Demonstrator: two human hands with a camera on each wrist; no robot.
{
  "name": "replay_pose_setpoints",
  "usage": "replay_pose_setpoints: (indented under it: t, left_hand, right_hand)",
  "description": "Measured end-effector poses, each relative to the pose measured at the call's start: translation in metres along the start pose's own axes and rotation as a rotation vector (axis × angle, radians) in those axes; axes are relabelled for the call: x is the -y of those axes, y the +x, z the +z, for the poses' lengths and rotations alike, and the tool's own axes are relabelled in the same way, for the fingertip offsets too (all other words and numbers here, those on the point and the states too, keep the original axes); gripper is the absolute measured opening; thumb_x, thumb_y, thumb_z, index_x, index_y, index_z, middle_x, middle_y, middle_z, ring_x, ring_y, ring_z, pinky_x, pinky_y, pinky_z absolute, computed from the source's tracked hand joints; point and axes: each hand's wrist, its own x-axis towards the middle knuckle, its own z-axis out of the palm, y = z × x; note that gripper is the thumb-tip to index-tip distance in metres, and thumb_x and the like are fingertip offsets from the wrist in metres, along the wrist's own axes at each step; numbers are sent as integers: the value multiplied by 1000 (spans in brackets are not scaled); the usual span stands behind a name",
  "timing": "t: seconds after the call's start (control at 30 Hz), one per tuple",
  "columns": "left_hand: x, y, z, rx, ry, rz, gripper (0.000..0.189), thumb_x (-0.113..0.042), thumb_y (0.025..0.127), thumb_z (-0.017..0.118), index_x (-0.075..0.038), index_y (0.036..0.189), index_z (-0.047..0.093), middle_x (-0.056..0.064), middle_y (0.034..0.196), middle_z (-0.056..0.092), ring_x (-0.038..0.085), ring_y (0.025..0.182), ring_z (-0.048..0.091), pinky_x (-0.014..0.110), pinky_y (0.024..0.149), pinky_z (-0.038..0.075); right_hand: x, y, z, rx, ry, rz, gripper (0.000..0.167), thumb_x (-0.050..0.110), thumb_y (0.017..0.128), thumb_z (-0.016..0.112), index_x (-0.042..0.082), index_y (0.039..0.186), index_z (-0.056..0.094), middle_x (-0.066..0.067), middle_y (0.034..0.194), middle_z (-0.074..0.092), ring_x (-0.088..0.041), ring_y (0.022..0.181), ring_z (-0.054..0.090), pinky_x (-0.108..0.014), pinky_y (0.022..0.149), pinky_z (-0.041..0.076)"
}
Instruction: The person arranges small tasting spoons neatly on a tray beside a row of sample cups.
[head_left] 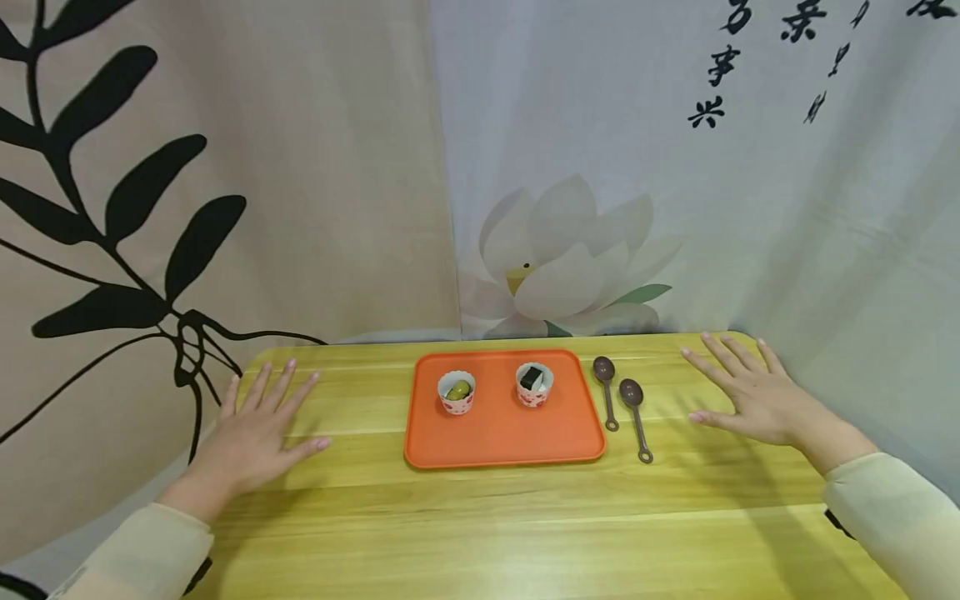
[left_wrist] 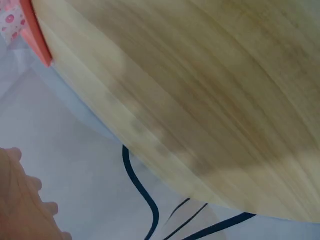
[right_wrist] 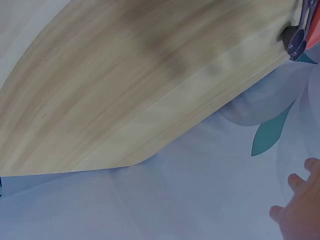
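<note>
Pale sleeves (head_left: pixel 138 546) closest to me. Wooden table (head_left: pixel 487 529) under everything. Orange tray (head_left: pixel 506 437) on it, between my hands. My left hand (head_left: pixel 251 442): fingers spread wide, holding nothing, well left of tray. My right hand (head_left: pixel 757 400): also wide, nothing held, right of two brown spoons (head_left: pixel 632 393), which lie just beside the tray's right edge. Two patterned cups (head_left: pixel 457 406) stand upright on tray, apart; left one has greenish pieces (head_left: pixel 459 389), right one a black block (head_left: pixel 532 377). Risks, my guess: careless right-hand sweep scatters spoons; bumped or tilted tray topples the light-looking cups, spilling contents.
</note>
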Motion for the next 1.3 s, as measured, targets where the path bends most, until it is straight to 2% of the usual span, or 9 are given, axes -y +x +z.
replay_pose_setpoints:
  t: [0.3, 0.47, 0.63, 0.8, 1.03, 1.3]
  left_hand:
    - [-8, 0, 4, -19, -26, 16, 93, -68, 94, 49, -25, 163, 2, 17, 166, -1, 47, 149, -4, 61, 111, -21]
    - [-15, -2, 7, -4, -45, 12, 94, -70, 94, 48, -25, 163, 4, 18, 166, 1, 48, 150, -3, 63, 112, -19]
    - [-21, -1, 8, 21, -66, -2, 93, -69, 94, 48, -24, 163, 4, 17, 166, 0, 49, 149, -2, 64, 112, -17]
    - [-26, -1, 9, 39, -89, -5, 93, -69, 95, 48, -23, 163, 5, 16, 166, -2, 49, 149, -2, 63, 111, -19]
    - [-37, 0, 11, 52, -117, 2, 91, -69, 95, 47, -26, 163, 4, 14, 167, -2, 47, 150, -3, 55, 111, -24]
    - [-48, 1, 11, 43, -144, 15, 91, -68, 94, 49, -24, 163, 9, 16, 167, 4, 47, 150, -1, 57, 113, -21]
  right_hand:
    - [4, 2, 2, -12, -11, 0, 93, 63, 92, 58, 25, 163, 11, -17, 167, 6, -39, 152, 6, -60, 116, -15]
    - [9, 1, 5, -12, 39, 21, 92, 61, 91, 62, 24, 162, 17, -17, 166, 10, -42, 151, 13, -61, 116, -14]
    - [15, 1, 4, 11, 97, 28, 90, 60, 92, 61, 25, 162, 16, -18, 166, 11, -44, 150, 12, -66, 114, -12]
    - [23, 3, 2, 24, 96, 21, 90, 62, 93, 59, 27, 163, 14, -18, 166, 12, -47, 148, 15, -67, 114, -9]
    - [34, 6, 3, 29, 128, 16, 89, 60, 94, 59, 29, 163, 11, -18, 166, 12, -46, 149, 14, -63, 115, -13]
    - [44, 8, 6, 18, 141, 10, 89, 62, 93, 59, 28, 162, 14, -18, 166, 14, -49, 147, 18, -66, 115, -7]
